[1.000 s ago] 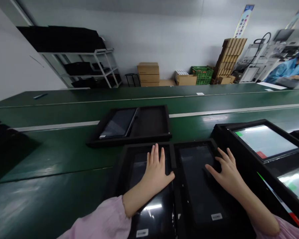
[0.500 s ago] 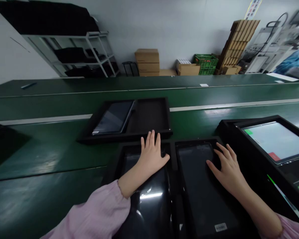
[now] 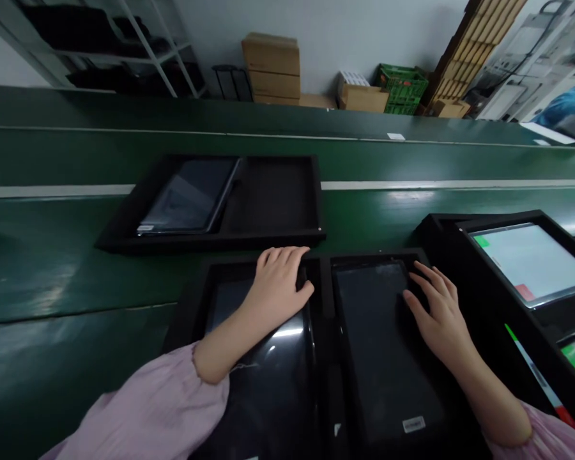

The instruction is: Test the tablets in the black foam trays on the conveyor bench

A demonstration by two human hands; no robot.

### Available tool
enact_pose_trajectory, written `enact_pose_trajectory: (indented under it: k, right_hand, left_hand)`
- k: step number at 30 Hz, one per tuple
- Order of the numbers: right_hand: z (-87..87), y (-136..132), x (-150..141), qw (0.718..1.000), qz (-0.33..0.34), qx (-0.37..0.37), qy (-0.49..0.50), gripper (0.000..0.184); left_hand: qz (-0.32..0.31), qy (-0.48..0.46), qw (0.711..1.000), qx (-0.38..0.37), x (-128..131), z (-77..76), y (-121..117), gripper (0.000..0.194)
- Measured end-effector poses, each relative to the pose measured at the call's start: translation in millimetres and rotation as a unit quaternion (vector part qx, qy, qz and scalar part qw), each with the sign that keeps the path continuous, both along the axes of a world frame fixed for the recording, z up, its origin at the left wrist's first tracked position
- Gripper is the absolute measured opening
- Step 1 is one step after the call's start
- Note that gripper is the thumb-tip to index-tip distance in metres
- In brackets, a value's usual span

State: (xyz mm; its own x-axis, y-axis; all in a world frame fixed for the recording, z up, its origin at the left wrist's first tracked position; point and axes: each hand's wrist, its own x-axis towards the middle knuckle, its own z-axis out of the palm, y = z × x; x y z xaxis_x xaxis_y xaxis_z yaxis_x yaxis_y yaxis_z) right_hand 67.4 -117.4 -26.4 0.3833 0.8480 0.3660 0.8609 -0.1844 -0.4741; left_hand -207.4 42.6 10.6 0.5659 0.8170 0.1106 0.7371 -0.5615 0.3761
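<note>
My left hand (image 3: 278, 289) lies over the top of a dark-screened tablet (image 3: 274, 402), fingers bent over the far rim of the black two-bay tray (image 3: 328, 287) and thumb apart. Whether its fingertips touch the rim is hidden. A second dark tablet (image 3: 378, 351), with a small white label, fills the tray's right bay. At that tablet's upper right edge rests my right hand (image 3: 438, 313), its fingers spread and nothing in them. Beyond the left hand, another black tray (image 3: 273, 198) holds a tablet (image 3: 191, 191) tilted in its left bay; the right bay holds nothing.
To the right, stacked black trays (image 3: 489, 287) hold lit tablets, one with a white screen (image 3: 531, 262). A green conveyor surface (image 3: 76, 275) runs across. Behind it stand cardboard boxes (image 3: 273, 64), green crates (image 3: 402, 83) and a shelf (image 3: 110, 57). Blue clothing shows at far right.
The view has tipped downward and shifted. My left hand's fingers went from spread and stretched to closer together and bent over the tray's far rim. My right hand stays at the right tablet's edge.
</note>
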Motion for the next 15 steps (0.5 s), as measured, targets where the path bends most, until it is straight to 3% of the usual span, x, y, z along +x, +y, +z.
enact_pose_trajectory:
  k: [11,15]
  right_hand:
    - [8.7,2.7,0.5,0.998,-0.012,-0.01,0.065,0.043]
    - [11.8,0.4,2.7,0.996,0.006,0.001,0.092,0.037]
  left_hand:
    - [0.008,-0.05,0.995,-0.085,-13.2,6.0,10.5,0.056]
    - [0.041,-0.091,0.989,-0.107,-15.3,25.9,12.0,0.054]
